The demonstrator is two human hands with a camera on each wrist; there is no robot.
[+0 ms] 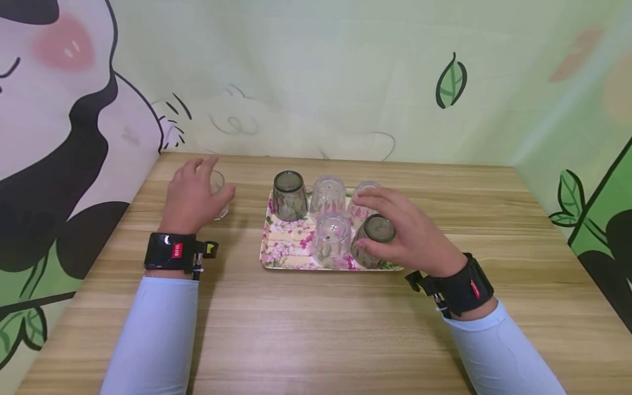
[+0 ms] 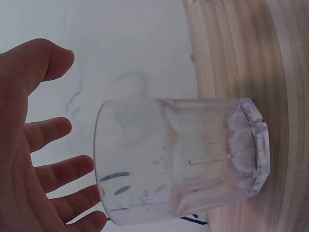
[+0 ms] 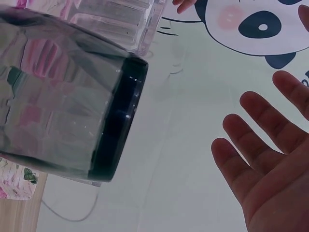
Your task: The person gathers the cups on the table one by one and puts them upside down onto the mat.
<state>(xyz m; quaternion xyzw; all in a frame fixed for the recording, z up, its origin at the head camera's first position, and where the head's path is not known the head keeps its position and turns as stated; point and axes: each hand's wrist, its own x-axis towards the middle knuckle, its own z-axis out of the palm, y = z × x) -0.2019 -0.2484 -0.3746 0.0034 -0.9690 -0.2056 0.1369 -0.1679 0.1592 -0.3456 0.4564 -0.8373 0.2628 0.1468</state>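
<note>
My left hand (image 1: 190,200) hovers by a clear glass (image 2: 212,154) that stands upright on the table, left of a floral tray (image 1: 283,244). Its thumb and fingers are spread near the rim; whether any fingertip touches the glass I cannot tell. My right hand (image 1: 412,233) reaches over the tray's front right corner, fingers extended around the top of a smoky grey glass (image 1: 379,230) turned upside down. In the right wrist view a gap shows between the visible fingers and that grey glass (image 3: 58,96).
Other upside-down glasses share the tray: a grey one (image 1: 289,197) at back left, clear ones at back middle (image 1: 328,195) and back right (image 1: 366,189), and a clear one (image 1: 332,238) at front. A printed wall (image 1: 316,82) borders the wooden table (image 1: 306,329).
</note>
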